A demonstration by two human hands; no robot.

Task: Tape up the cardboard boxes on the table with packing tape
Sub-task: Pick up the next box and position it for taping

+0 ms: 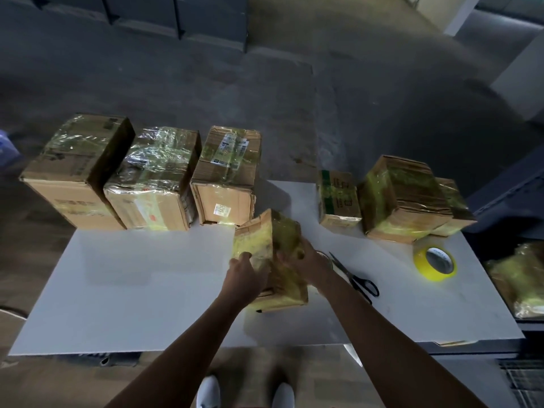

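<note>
A small cardboard box (266, 237) wrapped in yellowish tape stands tilted on the white table (132, 290), near its middle. My left hand (243, 272) grips its left face, fingers curled over the taped side. My right hand (300, 257) holds its right side, fingers wrapped round the edge. A roll of yellow packing tape (435, 262) lies flat at the right. Black-handled scissors (354, 278) lie between the box and the roll.
Three larger taped boxes (153, 178) line the table's far left edge. Three smaller taped boxes (403, 198) sit at the far right. A dark bin with a wrapped parcel (521, 278) stands right of the table. My white shoes (245, 393) show below the front edge.
</note>
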